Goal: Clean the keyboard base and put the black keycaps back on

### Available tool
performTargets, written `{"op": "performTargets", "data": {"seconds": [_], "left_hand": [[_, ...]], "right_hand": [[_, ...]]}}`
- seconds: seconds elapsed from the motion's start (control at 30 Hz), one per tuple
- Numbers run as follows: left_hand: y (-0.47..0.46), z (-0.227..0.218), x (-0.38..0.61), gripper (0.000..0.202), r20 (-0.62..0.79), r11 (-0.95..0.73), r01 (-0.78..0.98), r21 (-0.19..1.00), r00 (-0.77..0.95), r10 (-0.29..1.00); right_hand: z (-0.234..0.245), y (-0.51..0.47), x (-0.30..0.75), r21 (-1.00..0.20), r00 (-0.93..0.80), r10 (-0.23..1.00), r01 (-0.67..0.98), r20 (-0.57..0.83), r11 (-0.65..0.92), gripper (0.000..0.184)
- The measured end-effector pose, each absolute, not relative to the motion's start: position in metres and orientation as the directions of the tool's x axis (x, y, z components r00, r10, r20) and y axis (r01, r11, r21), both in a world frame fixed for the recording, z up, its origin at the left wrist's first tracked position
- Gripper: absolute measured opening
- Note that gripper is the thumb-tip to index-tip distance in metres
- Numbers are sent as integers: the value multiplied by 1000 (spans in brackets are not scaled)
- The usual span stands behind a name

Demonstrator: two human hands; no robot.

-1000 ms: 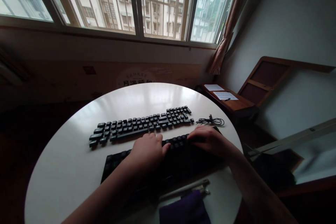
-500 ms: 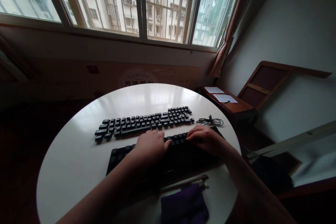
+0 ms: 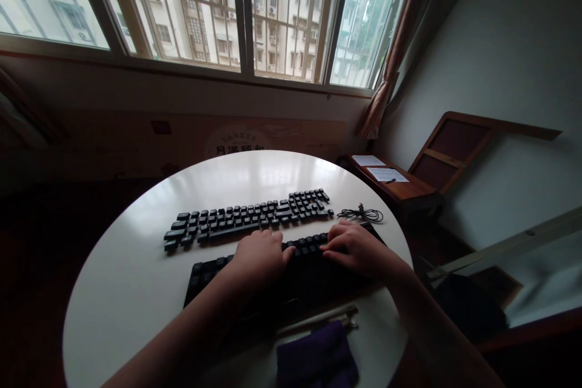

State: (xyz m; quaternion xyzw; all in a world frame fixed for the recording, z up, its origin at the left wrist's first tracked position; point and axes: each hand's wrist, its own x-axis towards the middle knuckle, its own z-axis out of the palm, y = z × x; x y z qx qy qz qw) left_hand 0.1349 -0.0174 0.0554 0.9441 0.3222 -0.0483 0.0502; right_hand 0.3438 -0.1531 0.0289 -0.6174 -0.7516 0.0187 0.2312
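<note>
A black keyboard [image 3: 195, 285] lies on the round white table, with keycaps along its far side and a dark, bare-looking stretch nearer me. My left hand [image 3: 259, 254] is closed over its far edge, fingers beyond the rim and thumb beside the keys. On the right part of the same row, my right hand [image 3: 354, 245] has thumb and fingertips pinched together. Whatever is between them is too small to make out. Beyond the keyboard, several loose black keycaps [image 3: 234, 227] are laid out in keyboard-like rows. My forearms hide some of the keyboard's near side.
A coiled black cable [image 3: 361, 213] rests right of the keycaps. Close to me on the white table [image 3: 118, 291] are a purple cloth item [image 3: 318, 357] and a slim light-coloured bar [image 3: 318, 318]. A wooden chair [image 3: 409, 185] holding papers and a pen stands behind.
My right hand has shifted slightly, its thumb and fingers now more bunched over the keys. My left hand holds its place on the keyboard. The view has tilted a little.
</note>
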Motion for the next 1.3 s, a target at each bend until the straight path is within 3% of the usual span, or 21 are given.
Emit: {"op": "performTargets", "data": {"seconds": [0.13,0.27,0.33,0.43,0.6,0.93,1.1,1.2,1.3], "left_hand": [[-17,56,135,50,-133,-781,620,74,782,608],[-22,57,135,45,-87,-779,623,70,782,617],[-29,58,138,40,-10,-804,592,62,806,592],[-42,58,144,34,109,-876,477,70,869,482],[-51,48,153,31,193,-944,315,99,924,329],[-47,40,153,27,230,-958,252,133,933,277],[-43,43,152,31,218,-940,291,177,920,326],[-40,39,152,37,213,-956,235,176,939,270],[-38,30,152,47,201,-973,170,157,959,200]], "right_hand": [[30,-155,340,-324,-113,939,919,324,223,18],[30,-154,347,-317,21,811,926,585,205,39],[30,-155,350,-340,115,707,922,698,187,40],[30,-155,354,-369,186,619,912,763,181,38],[28,-152,357,-380,213,592,908,777,173,38],[36,-150,353,-340,221,561,933,798,116,38],[62,-136,356,-301,210,635,953,743,36,29],[72,-112,366,-302,215,686,953,696,8,17],[75,-81,380,-281,197,741,960,642,-10,17]]}}
